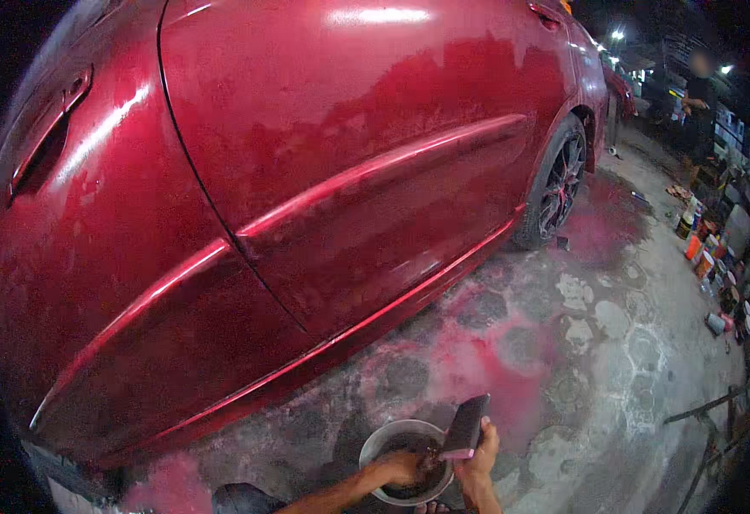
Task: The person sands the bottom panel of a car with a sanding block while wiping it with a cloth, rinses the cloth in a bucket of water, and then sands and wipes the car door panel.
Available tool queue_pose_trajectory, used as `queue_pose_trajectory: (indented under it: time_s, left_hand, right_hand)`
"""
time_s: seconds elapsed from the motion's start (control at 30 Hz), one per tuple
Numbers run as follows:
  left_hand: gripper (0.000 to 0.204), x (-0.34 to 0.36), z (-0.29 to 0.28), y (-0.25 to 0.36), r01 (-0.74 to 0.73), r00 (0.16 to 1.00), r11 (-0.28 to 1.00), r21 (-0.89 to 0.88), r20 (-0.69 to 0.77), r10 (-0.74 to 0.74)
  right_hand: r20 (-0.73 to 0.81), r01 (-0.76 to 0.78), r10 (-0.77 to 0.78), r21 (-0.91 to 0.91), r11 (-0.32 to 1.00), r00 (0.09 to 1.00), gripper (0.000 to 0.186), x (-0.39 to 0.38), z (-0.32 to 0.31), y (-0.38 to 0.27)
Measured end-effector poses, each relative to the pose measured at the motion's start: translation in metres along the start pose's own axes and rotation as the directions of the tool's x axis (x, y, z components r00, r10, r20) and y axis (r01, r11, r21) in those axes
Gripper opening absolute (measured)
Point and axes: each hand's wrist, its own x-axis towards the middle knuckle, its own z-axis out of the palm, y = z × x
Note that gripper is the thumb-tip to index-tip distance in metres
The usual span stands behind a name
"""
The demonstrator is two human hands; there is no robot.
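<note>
A red car (pixel 324 206) fills the view to the left and ahead, its doors hazy and partly wet-looking. Below it on the floor stands a round metal bowl (pixel 370 447) with dark liquid inside. My left hand (pixel 402 469) reaches into the bowl; its fingers are blurred and partly hidden there. Over the bowl's right rim, my right hand (pixel 479 454) grips a dark flat block (pixel 466 426) with a pinkish edge, which looks like a sanding block. The block is tilted, its lower end close to my left hand.
The concrete floor (pixel 598 394) has pink stains and pale patches. The car's rear wheel (pixel 556 178) stands ahead to the right. Several cans and containers (pixel 707 257) line the right side, near a dark metal frame (pixel 717 401). A person (pixel 699 103) stands in the far background.
</note>
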Motion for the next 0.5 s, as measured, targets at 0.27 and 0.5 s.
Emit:
queue_pose_trajectory:
  time_s: [0.27, 0.5]
  left_hand:
    - [0.055, 0.007, 0.015, 0.001, 0.127, 0.986, 0.992, -0.025, -0.103, -0.129]
    - [0.055, 0.008, 0.017, 0.001, 0.082, 0.993, 0.995, 0.053, -0.095, -0.076]
  right_hand:
    - [0.04, -0.041, 0.04, 0.015, 0.999, 0.998, 0.046, -0.007, 0.005, -0.007]
    - [-0.025, 0.023, -0.021, 0.057, 0.998, 0.999, 0.023, -0.005, 0.008, -0.005]
